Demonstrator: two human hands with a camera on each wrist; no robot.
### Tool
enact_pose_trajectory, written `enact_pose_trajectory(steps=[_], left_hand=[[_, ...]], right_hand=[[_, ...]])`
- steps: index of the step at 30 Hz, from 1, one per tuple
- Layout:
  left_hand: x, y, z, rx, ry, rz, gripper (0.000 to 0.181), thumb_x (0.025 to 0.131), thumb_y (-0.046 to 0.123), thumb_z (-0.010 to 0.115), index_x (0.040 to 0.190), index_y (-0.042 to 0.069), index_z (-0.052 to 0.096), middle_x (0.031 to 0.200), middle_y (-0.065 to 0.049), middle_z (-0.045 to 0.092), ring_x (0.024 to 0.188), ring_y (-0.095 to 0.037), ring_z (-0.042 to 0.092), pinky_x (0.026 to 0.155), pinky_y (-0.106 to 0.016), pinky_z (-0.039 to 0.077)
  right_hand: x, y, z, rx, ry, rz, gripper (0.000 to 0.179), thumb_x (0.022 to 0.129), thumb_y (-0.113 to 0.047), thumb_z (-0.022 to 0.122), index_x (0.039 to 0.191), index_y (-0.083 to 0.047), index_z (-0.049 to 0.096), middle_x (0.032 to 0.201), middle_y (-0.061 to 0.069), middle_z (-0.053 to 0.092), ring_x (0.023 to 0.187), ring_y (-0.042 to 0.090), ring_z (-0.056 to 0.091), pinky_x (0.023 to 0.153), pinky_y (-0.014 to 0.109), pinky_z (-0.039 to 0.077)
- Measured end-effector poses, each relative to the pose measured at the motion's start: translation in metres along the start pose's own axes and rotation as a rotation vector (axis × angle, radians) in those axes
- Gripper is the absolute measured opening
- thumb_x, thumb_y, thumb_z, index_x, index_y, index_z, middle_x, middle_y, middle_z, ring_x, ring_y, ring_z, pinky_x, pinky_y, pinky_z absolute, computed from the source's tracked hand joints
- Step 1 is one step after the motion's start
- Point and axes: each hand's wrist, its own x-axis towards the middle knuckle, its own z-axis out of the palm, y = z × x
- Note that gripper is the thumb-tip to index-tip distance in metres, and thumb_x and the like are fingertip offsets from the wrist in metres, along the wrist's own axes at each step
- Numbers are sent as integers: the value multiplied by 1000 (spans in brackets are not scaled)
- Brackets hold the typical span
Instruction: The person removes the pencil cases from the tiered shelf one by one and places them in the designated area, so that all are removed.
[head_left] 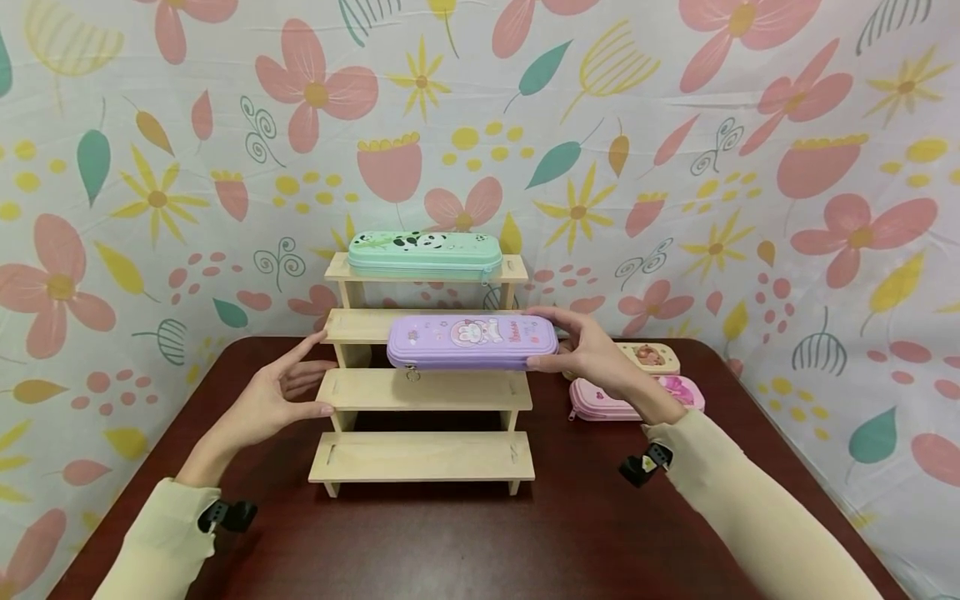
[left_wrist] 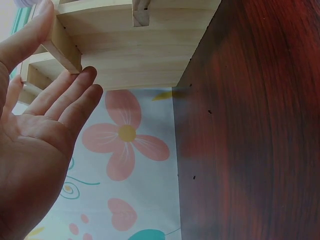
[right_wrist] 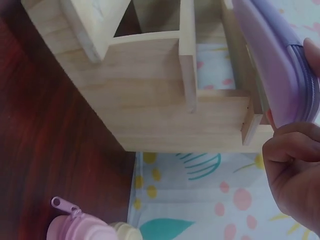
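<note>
My right hand (head_left: 592,354) grips the right end of a purple zippered pencil case (head_left: 472,340) with a bunny picture. The case hangs at the second step from the top of a wooden tiered stand (head_left: 420,458). In the right wrist view, the purple case (right_wrist: 275,60) is tilted, thumb and fingers on either side of its end. At the stand's left side, my left hand (head_left: 273,396) has its fingers extended, fingertips at the step edges. The left wrist view shows the left hand (left_wrist: 45,130) with its palm bare and fingertips at a step's end.
A mint-green panda pencil case (head_left: 423,255) lies on the top step. To the right on the dark wooden table (head_left: 450,542) lie a pink pencil case (head_left: 607,404) and a cream one (head_left: 667,357), partly behind my right arm. A floral cloth (head_left: 480,125) hangs behind.
</note>
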Motion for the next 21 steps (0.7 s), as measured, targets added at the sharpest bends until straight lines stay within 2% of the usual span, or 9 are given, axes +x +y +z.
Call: enact_pose_trajectory(steps=[5, 8, 10, 14, 18, 21], left_hand=[[0, 0, 0, 3, -6, -8, 108, 86, 8, 90, 170, 30, 25, 147, -23, 58, 134, -30, 59, 103, -19, 48], [-1, 0, 0, -2, -6, -7, 107, 86, 8, 90, 169, 29, 26, 147, -24, 57, 134, -29, 59, 103, -19, 48], [-1, -1, 0, -3, -4, -3, 107, 86, 7, 90, 169, 28, 26, 147, -24, 58, 133, -30, 59, 103, -19, 48], [0, -1, 0, -4, 0, 6, 106, 86, 6, 89, 169, 28, 26, 146, -27, 57, 134, -38, 58, 103, -18, 48], [0, -1, 0, -2, -2, 6, 106, 87, 6, 89, 170, 27, 26, 146, -27, 57, 134, -39, 58, 103, -19, 48], [0, 0, 0, 3, -3, 7, 106, 87, 6, 89, 170, 27, 25, 146, -26, 57, 134, -38, 58, 103, -19, 48]], right_hand=[[-10, 3, -6, -1, 26, -12, 69, 88, -2, 83, 151, -5, 55, 121, 21, 64, 80, 18, 66, 59, 25, 54], [-17, 6, -11, -6, 32, -27, 68, 88, -1, 83, 150, -3, 55, 125, 21, 64, 91, 21, 69, 69, 27, 59], [-22, 7, -15, -1, 33, -30, 67, 88, -1, 83, 149, -3, 56, 126, 20, 65, 91, 21, 71, 72, 28, 60], [-33, 9, -22, 6, 36, -45, 65, 89, 1, 82, 148, -1, 56, 125, 17, 65, 89, 20, 71, 70, 27, 60], [-44, 11, -30, 17, 32, -51, 64, 90, 5, 80, 149, 2, 54, 125, 16, 65, 90, 19, 71, 71, 27, 61], [-52, 12, -37, 3, 35, -38, 64, 91, 5, 79, 149, 2, 53, 119, 16, 67, 81, 15, 69, 63, 22, 57]])
